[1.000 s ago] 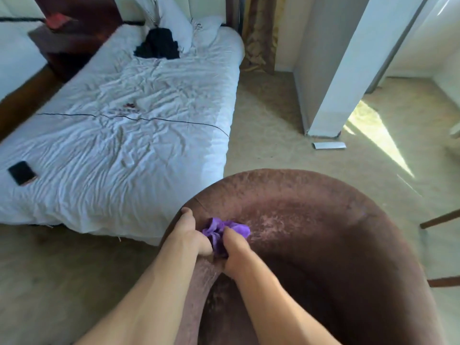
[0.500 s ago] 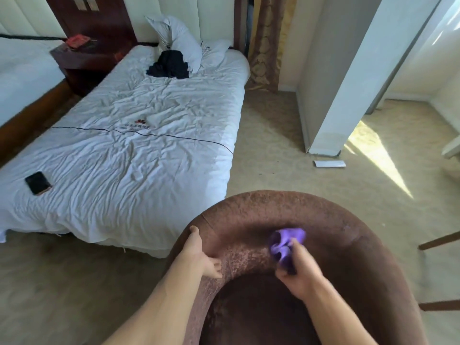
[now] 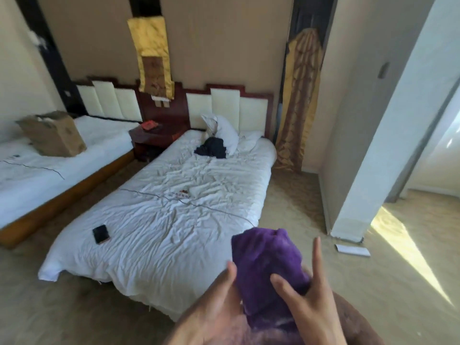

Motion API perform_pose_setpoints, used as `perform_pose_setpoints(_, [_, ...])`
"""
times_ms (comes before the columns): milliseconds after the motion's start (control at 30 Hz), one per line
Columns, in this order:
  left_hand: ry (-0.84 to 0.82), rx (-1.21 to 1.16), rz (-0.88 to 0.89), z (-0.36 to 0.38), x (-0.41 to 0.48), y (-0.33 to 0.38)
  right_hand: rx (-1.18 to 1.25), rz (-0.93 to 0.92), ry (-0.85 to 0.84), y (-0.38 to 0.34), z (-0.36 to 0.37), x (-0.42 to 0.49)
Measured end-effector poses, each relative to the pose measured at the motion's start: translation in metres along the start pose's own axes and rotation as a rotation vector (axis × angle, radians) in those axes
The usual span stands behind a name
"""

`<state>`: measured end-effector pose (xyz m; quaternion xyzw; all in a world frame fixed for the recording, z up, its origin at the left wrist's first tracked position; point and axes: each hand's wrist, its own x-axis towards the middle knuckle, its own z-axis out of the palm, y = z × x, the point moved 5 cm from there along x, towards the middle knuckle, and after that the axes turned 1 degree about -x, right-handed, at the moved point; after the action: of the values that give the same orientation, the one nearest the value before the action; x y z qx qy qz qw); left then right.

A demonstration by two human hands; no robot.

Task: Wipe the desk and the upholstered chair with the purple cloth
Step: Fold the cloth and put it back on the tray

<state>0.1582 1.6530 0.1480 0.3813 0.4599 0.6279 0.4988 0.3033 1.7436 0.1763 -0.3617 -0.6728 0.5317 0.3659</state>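
Although motion blurs much of the view, the far left shows a cardboard box lying on a second bed that the frame edge cuts off. Right of it a dark nightstand carries a small red item, too blurred to name. On the near bed, a flat black object lies near the left side, and a dark heap of clothing rests against the pillow.

Low in the middle, the left hand is raised with its thumb up at the edge of the purple cloth. Its fingers are smeared and partly hidden, so I cannot tell whether its grip is wide or holding. The cloth is bunched in the air in front of the bed's foot, between both hands. The right hand has its grip on the cloth, thumb pressed to the front and one finger straight up beside it; the other fingers are hidden behind the fabric.

Only a brown sliver of the upholstered chair shows, under the right wrist at the bottom edge. Farther right, a flat white object lies on the carpet at the foot of a white wall.
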Motion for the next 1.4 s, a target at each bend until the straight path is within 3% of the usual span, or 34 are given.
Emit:
perform_pose_setpoints(33, [0.004, -0.041, -0.097, 0.012, -0.006, 0.027, 0.061, 0.001, 0.005, -0.024, -0.001, 0.005])
perform_pose_setpoints(133, [0.215, 0.104, 0.043, 0.025, -0.010, 0.097, 0.258, -0.065, -0.044, -0.105, -0.003, 0.008])
perform_pose_setpoints(233, [0.375, 0.059, 0.191, 0.038, -0.035, 0.170, 0.454, -0.078, -0.186, -0.179, -0.006, -0.004])
perform_pose_setpoints(433, [0.494, 0.132, 0.476, 0.077, -0.151, 0.285, 0.749, -0.028, -0.825, -0.286, 0.011, -0.052])
perform_pose_setpoints(600, [0.798, 0.217, 0.599, 0.094, -0.306, 0.355, 0.770, -0.102, -1.272, -0.354, 0.080, -0.144])
perform_pose_setpoints(800, [1.278, 0.554, 0.513, 0.097, -0.502, 0.378, 0.769, 0.050, -1.520, -0.399, 0.184, -0.292])
perform_pose_setpoints(1000, [1.638, 0.599, 0.641, 0.079, -0.689, 0.382, 0.775, 0.049, -1.687, -0.434, 0.288, -0.438])
perform_pose_setpoints(1167, [1.995, 0.938, 0.611, 0.081, -0.831, 0.396, 0.731, -0.061, -1.915, -0.471, 0.374, -0.567])
perform_pose_setpoints(1300, [2.154, 1.077, 0.605, 0.070, -0.927, 0.399, 0.656, -0.063, -2.082, -0.486, 0.430, -0.674])
perform_pose_setpoints(1400, [2.235, 1.090, 0.536, 0.049, -0.992, 0.394, 0.648, -0.085, -2.027, -0.494, 0.478, -0.735])
